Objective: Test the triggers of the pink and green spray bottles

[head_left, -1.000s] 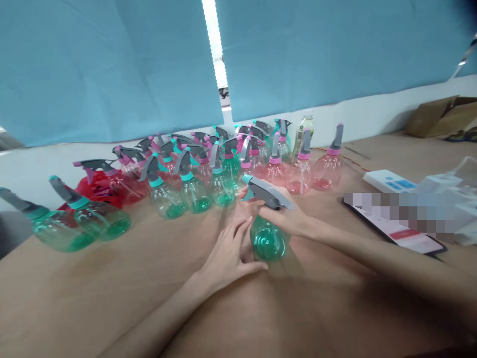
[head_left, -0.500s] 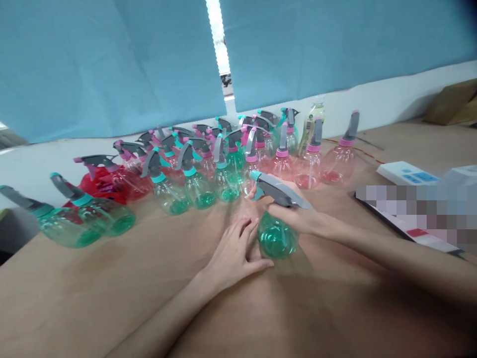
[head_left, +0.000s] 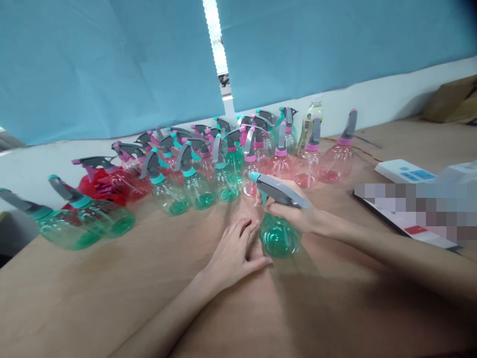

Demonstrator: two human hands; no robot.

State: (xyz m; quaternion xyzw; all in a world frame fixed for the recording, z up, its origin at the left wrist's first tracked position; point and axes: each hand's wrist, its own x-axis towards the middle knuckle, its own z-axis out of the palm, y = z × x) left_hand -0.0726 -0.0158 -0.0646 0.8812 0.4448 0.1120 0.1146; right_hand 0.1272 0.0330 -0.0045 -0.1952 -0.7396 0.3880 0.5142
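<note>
A green spray bottle point(head_left: 279, 238) with a grey and teal trigger head is gripped at its neck by my right hand point(head_left: 294, 211). The bottle's nozzle points left and its base is near the tabletop; I cannot tell whether it touches. My left hand point(head_left: 233, 253) lies on the brown table point(head_left: 238, 318) just left of that bottle, fingers spread and holding nothing. Behind both hands stand several more spray bottles, among them a green one point(head_left: 227, 185) and a pink one point(head_left: 307, 168).
Two green spray bottles point(head_left: 106, 219) stand at the far left, near a red bag point(head_left: 99, 185). At right are a white device with blue buttons point(head_left: 406, 171) and a blurred-out flat item. A labelled drink bottle point(head_left: 311, 124) and a cardboard box point(head_left: 452, 102) stand farther back.
Almost nothing differs. The spray bottle in my right hand has shifted very slightly to the right, and my left hand stays where it was.
</note>
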